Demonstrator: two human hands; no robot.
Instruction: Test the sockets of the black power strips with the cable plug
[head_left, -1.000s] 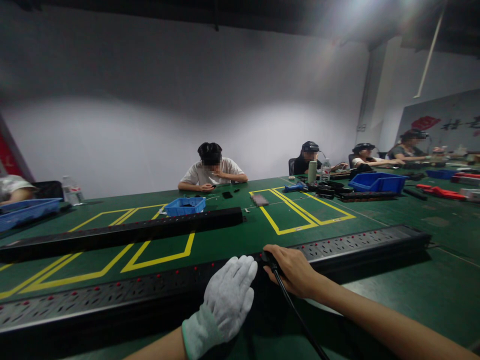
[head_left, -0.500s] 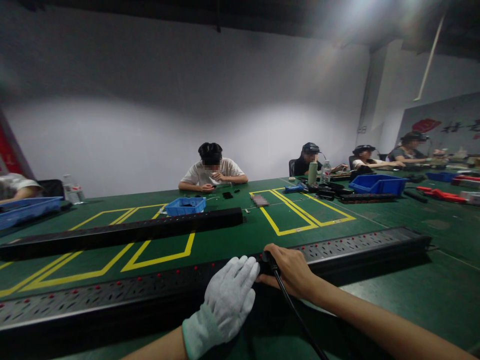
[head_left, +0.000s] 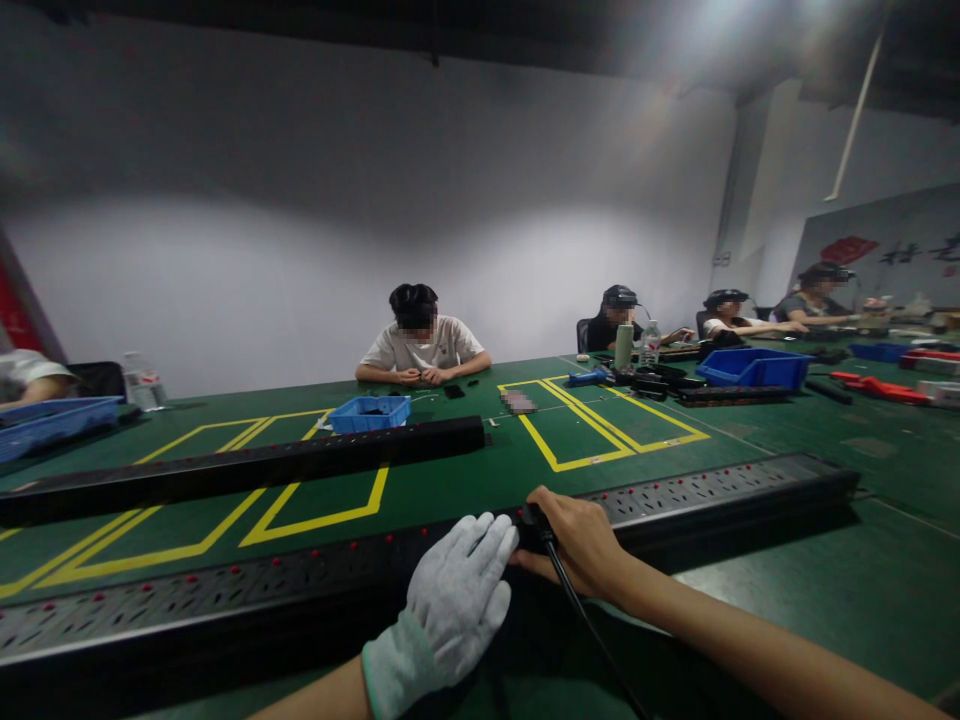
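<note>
Two hands on long power strip [head_left: 697,488] at near table edge: gloved left hand [head_left: 457,590] flat & open, bare right hand [head_left: 577,540] gripping black plug [head_left: 534,518]. Risk: angled push could bend pins or skid strip.

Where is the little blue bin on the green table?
In the head view, the small blue bin sits left of centre on the green table, just behind the far black power strip, in front of the seated person.

On the green bench [head_left: 825,590], the gloved left hand [head_left: 457,590] lies flat on a long black power strip [head_left: 712,490]. The bare right hand [head_left: 581,540] grips a black plug [head_left: 534,520] at the strip, its cable [head_left: 592,640] trailing toward the camera.
</note>
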